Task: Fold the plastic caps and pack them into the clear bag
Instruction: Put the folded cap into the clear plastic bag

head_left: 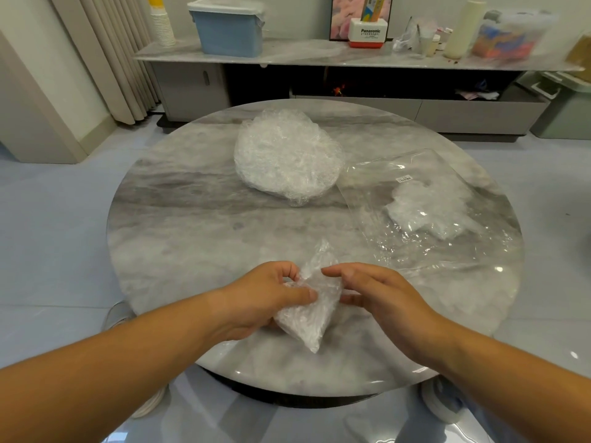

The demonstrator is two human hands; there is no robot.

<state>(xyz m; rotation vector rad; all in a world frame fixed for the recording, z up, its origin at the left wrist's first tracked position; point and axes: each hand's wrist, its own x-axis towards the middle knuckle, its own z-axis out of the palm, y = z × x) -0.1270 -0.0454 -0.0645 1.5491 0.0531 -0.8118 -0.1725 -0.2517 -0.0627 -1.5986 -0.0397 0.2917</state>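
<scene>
A crinkled clear plastic cap, folded into a narrow wedge, lies near the front edge of the round marble table. My left hand pinches its left side between thumb and curled fingers. My right hand touches its right side with fairly straight fingers. A stack of unfolded caps sits at the table's far middle. The clear bag lies flat at the right, with folded caps inside it.
Behind the table runs a low cabinet with a blue lidded box, paper cups, a white Panasonic box and other clutter. Curtains hang at the far left. Grey floor surrounds the table.
</scene>
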